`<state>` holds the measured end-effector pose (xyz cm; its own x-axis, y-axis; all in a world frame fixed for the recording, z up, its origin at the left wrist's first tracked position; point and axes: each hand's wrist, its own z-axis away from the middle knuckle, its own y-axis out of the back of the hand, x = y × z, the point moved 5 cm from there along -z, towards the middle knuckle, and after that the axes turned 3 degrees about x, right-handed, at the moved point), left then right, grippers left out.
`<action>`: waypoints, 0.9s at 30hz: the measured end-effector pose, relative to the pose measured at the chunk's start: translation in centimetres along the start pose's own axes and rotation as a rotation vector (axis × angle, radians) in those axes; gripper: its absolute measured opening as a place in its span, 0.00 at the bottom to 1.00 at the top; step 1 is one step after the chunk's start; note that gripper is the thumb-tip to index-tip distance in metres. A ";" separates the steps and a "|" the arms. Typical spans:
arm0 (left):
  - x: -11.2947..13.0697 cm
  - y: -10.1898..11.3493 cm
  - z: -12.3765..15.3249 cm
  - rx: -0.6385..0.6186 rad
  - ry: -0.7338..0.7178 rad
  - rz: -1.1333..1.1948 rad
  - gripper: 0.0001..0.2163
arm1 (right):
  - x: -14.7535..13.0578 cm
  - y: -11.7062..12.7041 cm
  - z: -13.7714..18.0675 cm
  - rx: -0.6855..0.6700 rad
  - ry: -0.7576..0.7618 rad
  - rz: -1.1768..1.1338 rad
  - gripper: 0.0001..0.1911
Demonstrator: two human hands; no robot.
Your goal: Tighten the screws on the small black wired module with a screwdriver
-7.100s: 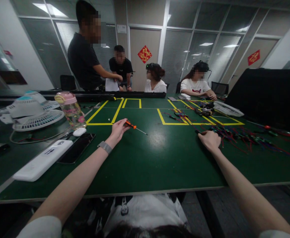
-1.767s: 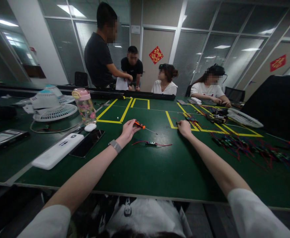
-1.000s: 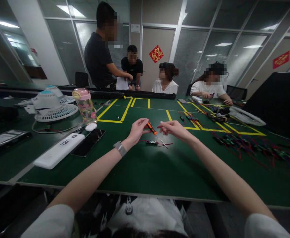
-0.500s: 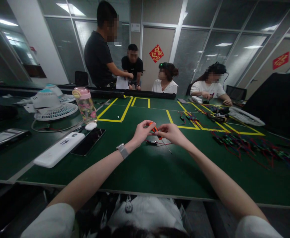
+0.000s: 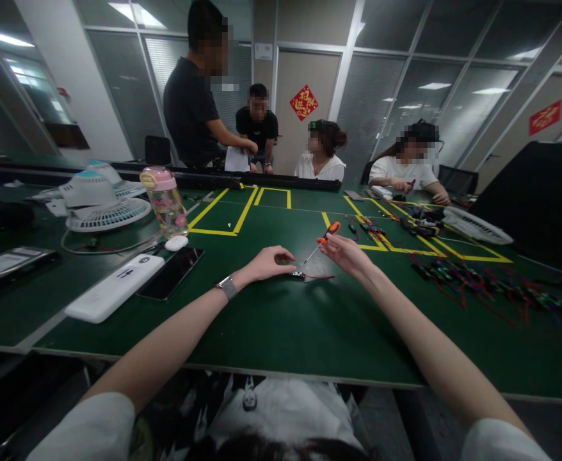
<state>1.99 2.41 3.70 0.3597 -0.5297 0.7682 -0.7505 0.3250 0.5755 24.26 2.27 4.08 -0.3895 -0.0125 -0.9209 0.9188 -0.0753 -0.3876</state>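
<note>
An orange and black screwdriver point(image 5: 328, 235) is held by its handle in the closed fingers of my right hand point(image 5: 347, 255). Its thin metal shaft slants down to the left, with the tip just above a small circuit board point(image 5: 298, 274). Red and dark wires run from the board to the right along the table. My left hand point(image 5: 272, 261), with a watch on the wrist, curves at the left of the board. Its fingers and thumb are apart, forming a C shape. The thumb is close to the board's left end; whether they touch, I cannot tell.
On the left of the green table point(image 5: 262, 333) are a white phone-like device point(image 5: 118, 288), a dark phone point(image 5: 173, 274), a bottle point(image 5: 164, 202) and white fans point(image 5: 93, 198). Wired boards point(image 5: 492, 288) lie in a heap at right. Several people are across the table.
The screwdriver has turned over: its shaft now points down-left instead of down-right. My left hand has let go of it and lowered leftward towards the board; my right hand has shifted right.
</note>
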 end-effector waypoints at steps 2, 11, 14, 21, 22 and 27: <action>-0.6 -0.4 0.2 -0.042 -0.017 -0.057 0.16 | 0.7 1.0 -0.3 0.095 0.017 -0.077 0.08; -0.8 -1.3 0.3 -0.017 -0.080 -0.125 0.07 | 4.8 0.9 -0.4 0.116 0.130 -0.080 0.17; -0.7 -1.4 0.5 -0.017 -0.104 -0.157 0.07 | 4.9 0.7 -0.3 0.100 0.176 -0.043 0.22; -0.8 -1.3 0.5 -0.031 -0.065 -0.131 0.08 | 4.7 0.7 0.0 0.090 0.203 0.001 0.27; -0.7 -1.3 0.5 -0.035 -0.063 -0.125 0.08 | 4.7 0.6 0.0 0.089 0.203 0.006 0.28; -0.5 -1.2 0.6 -0.037 -0.062 -0.116 0.08 | 4.7 0.6 0.0 0.096 0.220 0.045 0.29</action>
<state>2.40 1.84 2.43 0.4073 -0.6125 0.6774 -0.6842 0.2867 0.6706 22.99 2.16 -0.50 -0.3151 0.1990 -0.9280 0.9205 -0.1738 -0.3498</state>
